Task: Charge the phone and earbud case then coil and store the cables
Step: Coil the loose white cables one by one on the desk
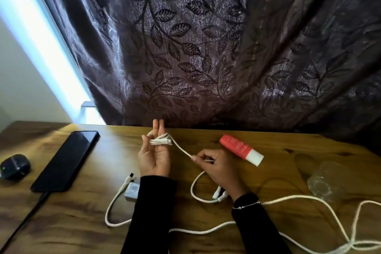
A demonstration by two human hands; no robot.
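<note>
You're in a home, by the look of it: a wooden desk against a leaf-patterned curtain, with a sunscreen tube and drinking glass lying about.

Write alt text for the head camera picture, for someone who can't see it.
A person's left hand holds up a white cable wound round its fingers while the right hand pinches the loose end. On the wooden desk lie a plugged-in phone, dark earbud case and red tube.
</note>
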